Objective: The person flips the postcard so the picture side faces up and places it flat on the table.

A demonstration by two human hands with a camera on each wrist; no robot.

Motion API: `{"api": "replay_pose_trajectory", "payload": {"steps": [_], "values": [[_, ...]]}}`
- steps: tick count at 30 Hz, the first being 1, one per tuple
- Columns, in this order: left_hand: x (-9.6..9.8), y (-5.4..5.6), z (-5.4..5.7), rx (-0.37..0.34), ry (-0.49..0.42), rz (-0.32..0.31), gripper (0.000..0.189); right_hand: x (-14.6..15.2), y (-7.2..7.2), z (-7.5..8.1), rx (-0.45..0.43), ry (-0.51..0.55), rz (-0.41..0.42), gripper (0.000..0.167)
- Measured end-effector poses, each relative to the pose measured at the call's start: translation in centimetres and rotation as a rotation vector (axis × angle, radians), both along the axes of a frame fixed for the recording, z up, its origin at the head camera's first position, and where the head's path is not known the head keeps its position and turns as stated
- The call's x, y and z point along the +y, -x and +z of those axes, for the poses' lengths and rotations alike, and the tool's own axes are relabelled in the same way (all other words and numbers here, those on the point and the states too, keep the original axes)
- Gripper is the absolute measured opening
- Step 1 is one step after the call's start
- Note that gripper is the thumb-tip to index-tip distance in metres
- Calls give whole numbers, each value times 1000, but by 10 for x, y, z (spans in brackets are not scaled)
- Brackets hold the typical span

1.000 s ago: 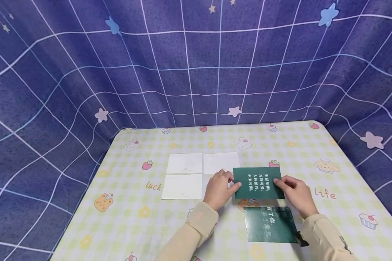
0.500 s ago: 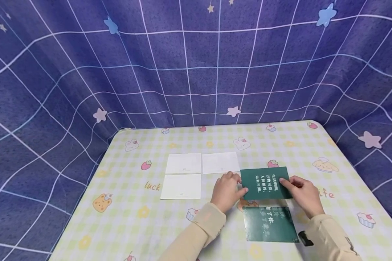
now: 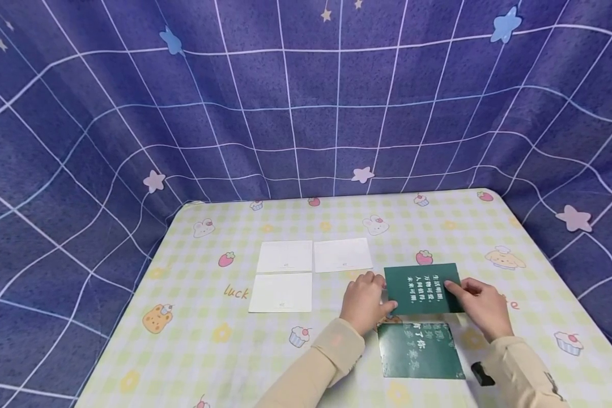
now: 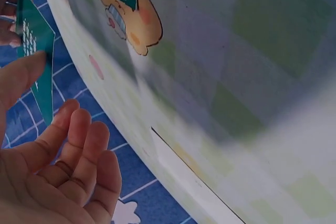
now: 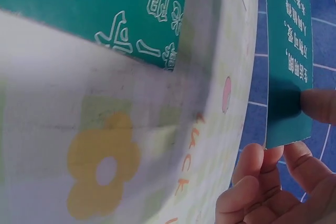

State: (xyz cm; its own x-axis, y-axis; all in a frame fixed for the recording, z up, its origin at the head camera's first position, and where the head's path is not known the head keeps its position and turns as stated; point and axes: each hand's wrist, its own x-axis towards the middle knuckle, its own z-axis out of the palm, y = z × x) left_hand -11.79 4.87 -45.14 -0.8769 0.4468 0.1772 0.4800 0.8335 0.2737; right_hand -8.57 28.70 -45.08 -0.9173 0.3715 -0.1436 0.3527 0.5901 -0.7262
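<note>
A dark green card (image 3: 420, 292) with white vertical characters is raised over the patterned tablecloth in the head view, between both hands. My left hand (image 3: 365, 301) pinches its left edge, thumb on the printed face and fingertips behind. In the left wrist view, the other fingers of that hand (image 4: 58, 166) stay loosely bent. At the opposite end, my right hand (image 3: 485, 306) grips the card between thumb and fingers. The right wrist view shows the thumb pressing the printed face of the card (image 5: 286, 51). Just below lies a second green card (image 3: 420, 360), flat and glossy.
Three white cards lie left of the hands: one at the back left (image 3: 285, 256), one beside it (image 3: 343, 255), and one in front (image 3: 280, 293). The tablecloth (image 3: 194, 345) carries cartoon prints. A blue grid-patterned curtain (image 3: 311, 124) hangs behind the table.
Both hands have shifted right together with the held green card, away from the white cards. The second green card and the white cards have stayed in place.
</note>
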Motion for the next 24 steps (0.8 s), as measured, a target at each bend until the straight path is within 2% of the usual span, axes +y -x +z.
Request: {"api": "replay_pose_trajectory", "payload": {"steps": [10, 16, 24], "values": [[16, 0, -9, 16, 101, -2, 43, 9, -2, -3, -40, -44, -7, 44], [25, -3, -12, 28, 147, 6, 38, 16, 0, -7, -86, -63, -3, 49], [37, -2, -17, -5, 196, 3, 37, 24, 1, -13, -128, -73, -20, 55]]}}
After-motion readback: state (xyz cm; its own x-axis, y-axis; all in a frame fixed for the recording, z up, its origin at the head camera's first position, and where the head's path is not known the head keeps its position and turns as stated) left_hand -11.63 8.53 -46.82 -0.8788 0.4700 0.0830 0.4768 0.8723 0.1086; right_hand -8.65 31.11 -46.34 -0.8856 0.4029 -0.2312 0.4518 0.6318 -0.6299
